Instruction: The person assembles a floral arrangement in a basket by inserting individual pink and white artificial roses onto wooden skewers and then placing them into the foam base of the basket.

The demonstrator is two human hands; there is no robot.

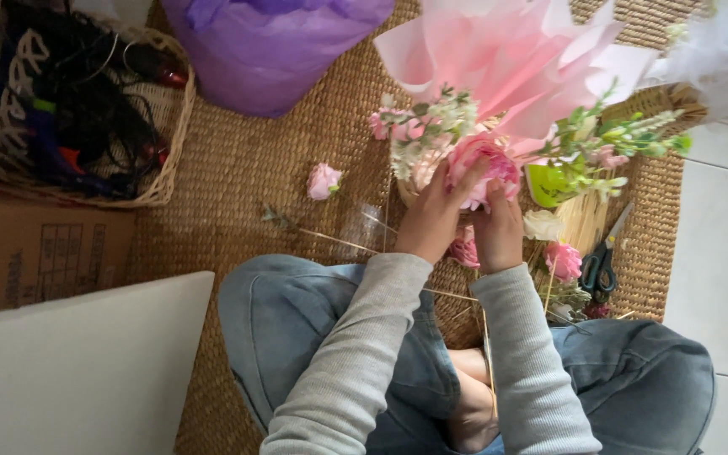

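I see left hand (433,215) and right hand (499,229) w/ fingers curled round the pink peony (486,164), just under the pink wrap (507,59). Squeeze too hard, petals prob. bruise or drop.

Woven straw mat (254,168) looks rough, pink wrap (507,59) is matt paper (creased), sleeves (364,354) ribbed cloth

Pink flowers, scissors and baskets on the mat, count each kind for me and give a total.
Pink flower heads: 4, one held by both hands, one loose, one under the hands, one by the scissors
Scissors: 1
Wicker basket: 1
Total: 6
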